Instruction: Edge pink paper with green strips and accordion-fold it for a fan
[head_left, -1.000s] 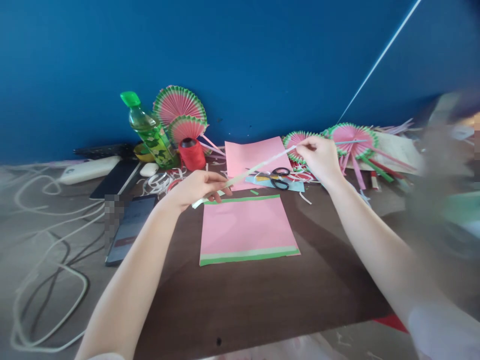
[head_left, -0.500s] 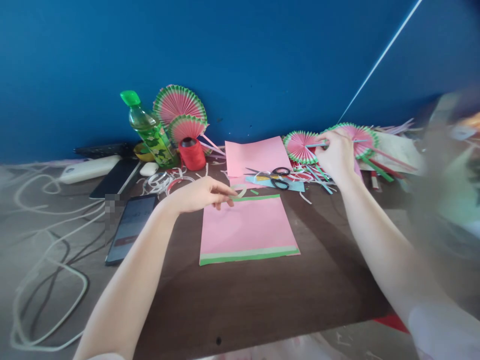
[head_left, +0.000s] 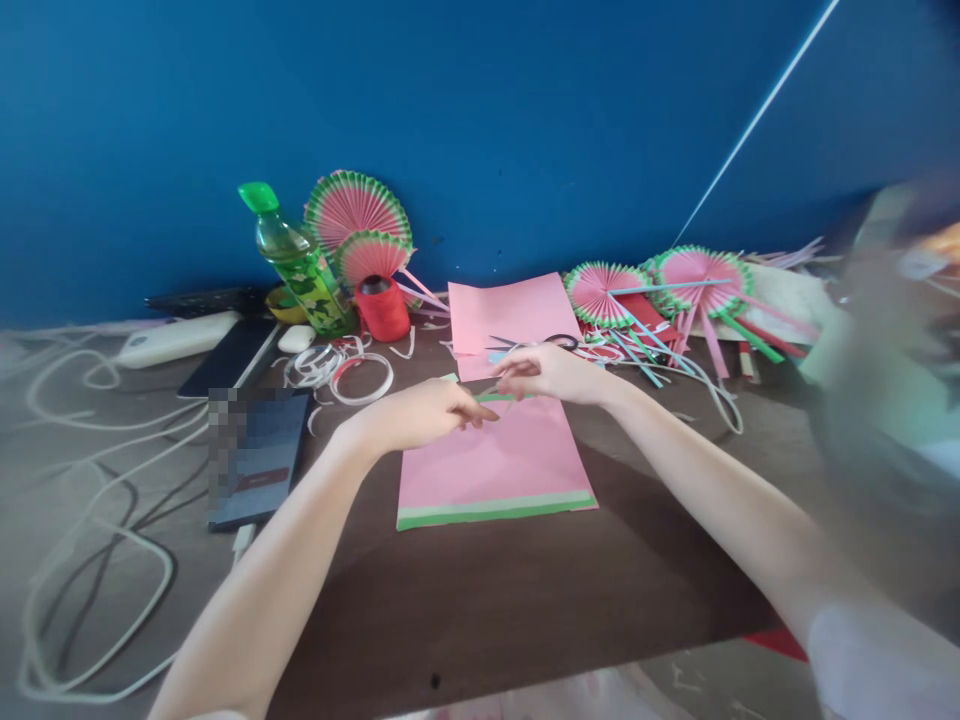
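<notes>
A pink sheet of paper (head_left: 495,465) lies flat on the dark table, with pale and deep green bands along its near edge and green along its far edge. My left hand (head_left: 431,412) is over the sheet's far left part, fingers pinched on a thin pale paper strip (head_left: 511,400). Opposite it, my right hand (head_left: 559,374) has its fingertips closed at the same strip, close to the left fingers. The strip is small and mostly hidden by the fingers. Behind my right hand, black scissors (head_left: 562,341) are partly covered.
Pleated pink-and-green paper fans (head_left: 606,293) rest at the back right among coloured strips. At the back left are a green-capped bottle (head_left: 304,265), a red thread spool (head_left: 382,308) and curled white strips (head_left: 367,382). A phone (head_left: 262,460) and white cables (head_left: 97,500) lie left.
My right hand has left the fans and come left and nearer, to the sheet's far edge beside my left hand. My left hand has shifted slightly right and nearer.
</notes>
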